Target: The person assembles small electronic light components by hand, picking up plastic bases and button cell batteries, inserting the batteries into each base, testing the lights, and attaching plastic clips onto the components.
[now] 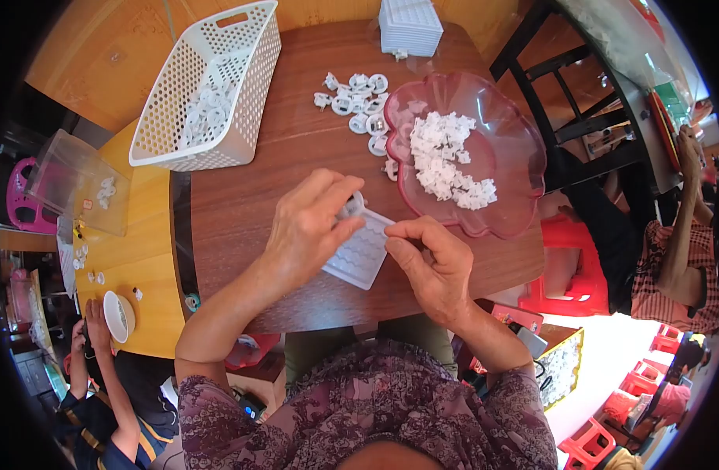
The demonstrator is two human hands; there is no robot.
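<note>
My left hand (308, 227) has its fingers closed around a round white part (350, 205), above the upper left of a pale plastic tray (359, 254) with rows of small hollows. At the tray's upper right corner, my right hand (434, 262) pinches with thumb and index finger; whether it grips the tray's edge or something small is too fine to tell. Beyond the hands, a pink scalloped bowl (524, 188) holds a heap of small white pieces (446, 160). Several round white parts (359, 98) lie loose on the brown table left of the bowl.
A white perforated basket (258, 94) with white parts stands at the back left. Stacked pale trays (410, 30) sit at the far edge. Left, another person's hands (97, 325) are near a white bowl (119, 316) on a yellow table. Red stools and a seated person are at right.
</note>
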